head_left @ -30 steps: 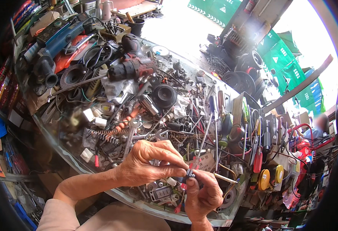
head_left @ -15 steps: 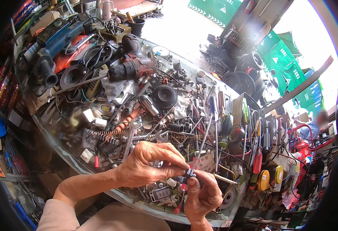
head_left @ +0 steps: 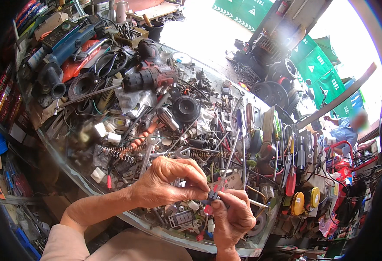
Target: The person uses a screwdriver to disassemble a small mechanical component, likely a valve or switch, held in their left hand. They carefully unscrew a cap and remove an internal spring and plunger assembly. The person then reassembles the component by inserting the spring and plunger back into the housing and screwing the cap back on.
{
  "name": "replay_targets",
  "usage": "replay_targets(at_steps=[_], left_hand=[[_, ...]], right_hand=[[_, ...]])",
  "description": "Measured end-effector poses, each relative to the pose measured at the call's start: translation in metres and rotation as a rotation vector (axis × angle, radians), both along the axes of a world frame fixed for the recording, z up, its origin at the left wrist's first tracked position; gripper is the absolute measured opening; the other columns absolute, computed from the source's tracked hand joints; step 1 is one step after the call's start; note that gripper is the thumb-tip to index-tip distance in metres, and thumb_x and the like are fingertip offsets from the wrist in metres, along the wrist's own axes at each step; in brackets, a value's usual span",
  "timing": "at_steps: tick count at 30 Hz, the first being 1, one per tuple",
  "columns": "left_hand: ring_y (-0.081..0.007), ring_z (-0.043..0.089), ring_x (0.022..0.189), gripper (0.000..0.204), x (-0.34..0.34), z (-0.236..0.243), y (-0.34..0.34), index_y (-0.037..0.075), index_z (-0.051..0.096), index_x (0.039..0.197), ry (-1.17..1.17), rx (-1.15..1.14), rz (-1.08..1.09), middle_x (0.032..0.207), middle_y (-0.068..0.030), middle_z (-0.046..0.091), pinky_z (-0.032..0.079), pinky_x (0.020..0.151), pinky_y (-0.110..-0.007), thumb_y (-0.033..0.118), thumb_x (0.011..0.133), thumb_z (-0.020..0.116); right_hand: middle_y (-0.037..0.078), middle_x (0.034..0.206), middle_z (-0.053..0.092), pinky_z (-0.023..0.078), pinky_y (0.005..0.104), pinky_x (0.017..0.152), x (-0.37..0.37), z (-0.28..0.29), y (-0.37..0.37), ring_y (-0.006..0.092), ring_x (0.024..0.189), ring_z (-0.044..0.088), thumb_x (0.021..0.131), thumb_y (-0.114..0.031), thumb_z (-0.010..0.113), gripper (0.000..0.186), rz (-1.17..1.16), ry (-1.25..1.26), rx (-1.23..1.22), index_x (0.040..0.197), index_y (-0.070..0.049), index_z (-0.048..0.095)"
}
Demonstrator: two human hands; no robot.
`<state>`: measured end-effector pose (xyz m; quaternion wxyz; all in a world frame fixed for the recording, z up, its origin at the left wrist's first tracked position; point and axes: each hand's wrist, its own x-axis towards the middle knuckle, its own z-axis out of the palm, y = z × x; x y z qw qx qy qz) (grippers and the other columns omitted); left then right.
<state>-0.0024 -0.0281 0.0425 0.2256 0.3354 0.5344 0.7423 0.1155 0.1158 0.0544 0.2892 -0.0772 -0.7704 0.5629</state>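
Observation:
Both of my hands meet above the near edge of a cluttered glass-topped table. My left hand (head_left: 169,182) comes in from the left and pinches a small dark blue-grey part (head_left: 214,195) between thumb and fingertips. From the other side my right hand (head_left: 234,214) grips the same part with thumb and forefinger. The fingertips cover much of it, so its exact kind cannot be made out. Just beyond them slants a thin metal rod (head_left: 231,157). Beneath the hands lie a grey slotted plate (head_left: 181,219) and small red-tipped pieces.
A red-and-black cordless drill (head_left: 151,78), a blue angle grinder (head_left: 71,43), coil springs (head_left: 117,153) and a round black disc (head_left: 186,109) crowd the table. Pliers and screwdrivers (head_left: 291,182) stand at the right, near yellow tape rolls (head_left: 298,203). Another person (head_left: 346,130) is at the far right.
My hands have shifted slightly, both still on the small part, and the right hand has turned a little. The person at far right has come further into view.

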Motion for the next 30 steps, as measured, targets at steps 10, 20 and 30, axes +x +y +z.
replay_targets(at_steps=[10, 20, 30], left_hand=[[-0.0107, 0.063, 0.086, 0.016, -0.0010, -0.0027, -0.0004, 0.004, 0.071, 0.093, 0.012, 0.004, -0.032, 0.093, -0.0054, 0.067, 0.052, 0.077, -0.023, -0.002, 0.078, 0.073], [-0.0106, 0.063, 0.086, 0.018, -0.0029, -0.0053, -0.0001, 0.006, 0.072, 0.096, 0.050, 0.035, -0.034, 0.090, -0.0040, 0.068, 0.052, 0.079, -0.026, 0.000, 0.079, 0.074], [-0.0154, 0.064, 0.088, 0.023, -0.0024, -0.0032, 0.0003, 0.004, 0.073, 0.094, 0.013, -0.021, -0.039, 0.092, -0.0078, 0.070, 0.051, 0.080, -0.028, -0.004, 0.073, 0.077]], right_hand=[[0.011, 0.091, 0.061, 0.044, 0.0272, 0.076, 0.0011, -0.0002, 0.0012, 0.0159, 0.083, 0.055, 0.079, -0.002, 0.074, 0.020, -0.001, 0.002, 0.016, 0.097, 0.003, 0.068], [0.011, 0.092, 0.060, 0.044, 0.0278, 0.078, 0.0003, 0.0011, -0.0005, 0.0160, 0.085, 0.055, 0.077, 0.000, 0.075, 0.021, 0.004, 0.012, -0.041, 0.096, 0.002, 0.067], [0.011, 0.091, 0.061, 0.045, 0.0270, 0.076, 0.0005, -0.0008, 0.0018, 0.0157, 0.083, 0.056, 0.077, 0.001, 0.074, 0.020, 0.014, 0.022, 0.005, 0.095, 0.002, 0.067]])
